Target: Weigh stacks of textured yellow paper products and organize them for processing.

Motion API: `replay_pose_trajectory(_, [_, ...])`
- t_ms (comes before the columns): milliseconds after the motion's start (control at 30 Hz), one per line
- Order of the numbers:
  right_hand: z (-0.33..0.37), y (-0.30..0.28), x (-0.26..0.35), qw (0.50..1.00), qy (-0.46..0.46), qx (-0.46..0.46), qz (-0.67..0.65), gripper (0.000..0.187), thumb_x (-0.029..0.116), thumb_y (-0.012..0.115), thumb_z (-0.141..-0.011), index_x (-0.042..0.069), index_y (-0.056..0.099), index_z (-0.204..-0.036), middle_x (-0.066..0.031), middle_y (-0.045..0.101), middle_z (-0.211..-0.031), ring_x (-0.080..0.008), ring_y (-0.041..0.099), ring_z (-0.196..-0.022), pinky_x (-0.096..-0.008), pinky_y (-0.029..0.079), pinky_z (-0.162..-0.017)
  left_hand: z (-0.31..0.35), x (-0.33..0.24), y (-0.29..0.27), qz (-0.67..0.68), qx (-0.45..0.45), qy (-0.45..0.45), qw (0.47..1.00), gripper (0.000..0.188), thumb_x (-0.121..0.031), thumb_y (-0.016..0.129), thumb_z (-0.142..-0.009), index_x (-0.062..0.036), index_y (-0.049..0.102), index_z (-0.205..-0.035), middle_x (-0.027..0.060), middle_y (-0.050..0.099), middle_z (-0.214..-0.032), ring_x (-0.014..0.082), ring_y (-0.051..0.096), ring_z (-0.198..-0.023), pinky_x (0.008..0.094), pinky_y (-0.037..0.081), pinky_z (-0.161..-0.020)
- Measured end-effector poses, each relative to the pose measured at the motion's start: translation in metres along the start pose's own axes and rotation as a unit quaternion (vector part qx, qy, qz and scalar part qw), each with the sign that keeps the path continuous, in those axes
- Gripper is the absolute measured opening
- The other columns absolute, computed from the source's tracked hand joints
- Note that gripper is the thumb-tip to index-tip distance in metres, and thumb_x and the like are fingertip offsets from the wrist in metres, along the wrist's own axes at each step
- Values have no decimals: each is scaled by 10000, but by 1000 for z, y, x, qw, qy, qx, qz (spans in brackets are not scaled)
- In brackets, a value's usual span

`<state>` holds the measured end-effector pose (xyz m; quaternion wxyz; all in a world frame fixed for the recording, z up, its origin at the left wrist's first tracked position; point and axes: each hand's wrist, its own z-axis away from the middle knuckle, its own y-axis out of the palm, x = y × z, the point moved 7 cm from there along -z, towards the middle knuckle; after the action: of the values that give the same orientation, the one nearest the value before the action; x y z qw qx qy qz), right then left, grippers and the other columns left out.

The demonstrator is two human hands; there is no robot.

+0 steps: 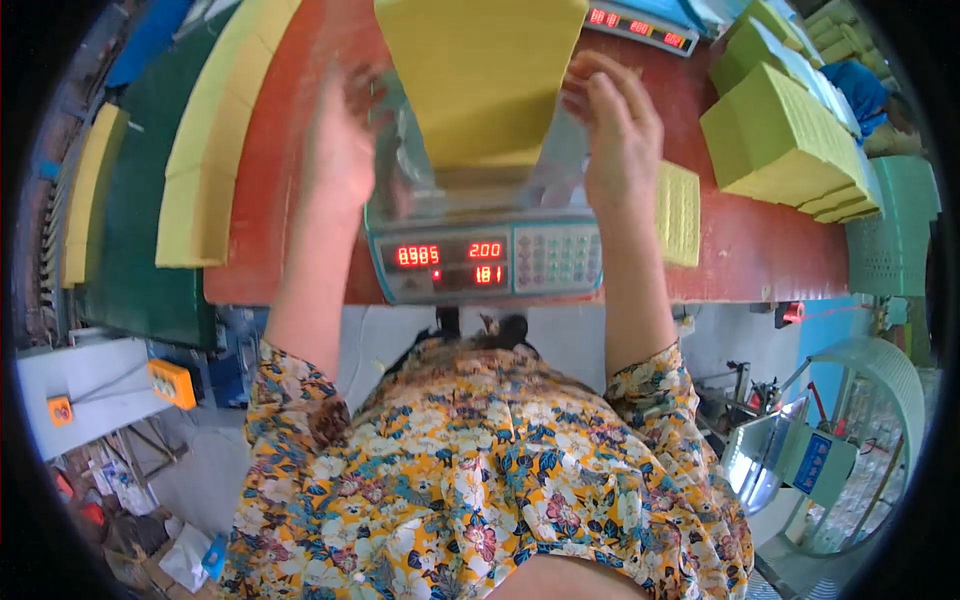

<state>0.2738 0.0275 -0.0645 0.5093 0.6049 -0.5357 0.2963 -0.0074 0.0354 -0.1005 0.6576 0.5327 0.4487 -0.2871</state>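
Observation:
A tall yellow stack of sheet-like material point(485, 80) stands on a digital weighing scale point(490, 262) in front of me, its top cut off by the upper edge of the view. To the stack's left is my left hand point(343, 140), smeared by motion, fingers apart and a gap between them and the stack. On the other side my right hand point(622, 125) has its fingers loosely bent and spread, with the fingertips close to the stack's right face; whether they touch it I cannot tell. Neither hand holds anything. Red digits glow on the scale's display.
The scale rests on a red table point(770, 255). Long yellow rows point(205, 170) lie at the left, by a dark green surface point(145, 200). Yellow-green stacks point(780, 140) stand at the right, near a second scale display point(640, 28). A round fan point(885, 400) stands lower right.

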Motion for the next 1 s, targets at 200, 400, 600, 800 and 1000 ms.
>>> replay_pose_trajectory(200, [16,14,-51,993,114,12,32,505,398,418,-1033,7,548,-1325,-139,582,-1297,-215,513,-1225,-346,372,-1050,0,49,55,11,87,-81,993,509,-394,494,-996,-89,445,-1401,26,542,-1325,159,516,-1211,355,431,-1009])
replay_pose_trajectory(400, [55,6,-33,992,111,-51,9,490,354,411,-1044,-13,516,-1351,-153,568,-1319,-210,498,-1241,-323,351,-1066,26,60,49,39,71,-132,988,470,-366,503,-996,-92,463,-1377,35,555,-1295,171,516,-1214,373,434,-1007])
replay_pose_trajectory(600, [108,-11,-18,993,67,-82,59,423,264,436,-1043,-41,518,-1324,-152,564,-1307,-204,496,-1241,-308,355,-1066,84,65,33,57,24,-193,979,524,-401,477,-998,-90,427,-1417,64,526,-1366,222,488,-1268,423,407,-1063])
replay_pose_trajectory(800, [141,-47,-30,978,75,-153,121,363,248,495,-1009,-36,568,-1223,-125,623,-1146,-170,597,-1040,-315,464,-911,75,3,66,67,97,-183,976,572,-468,433,-1007,-82,425,-1428,79,508,-1402,231,494,-1268,408,414,-1055])
replay_pose_trajectory(1000, [176,-52,-76,952,268,-139,-53,324,295,541,-1001,7,592,-1139,-91,658,-1043,-167,649,-905,-310,527,-805,46,-65,121,25,346,-120,930,594,-479,424,-1002,-32,449,-1392,108,538,-1354,220,526,-1235,401,408,-1047])
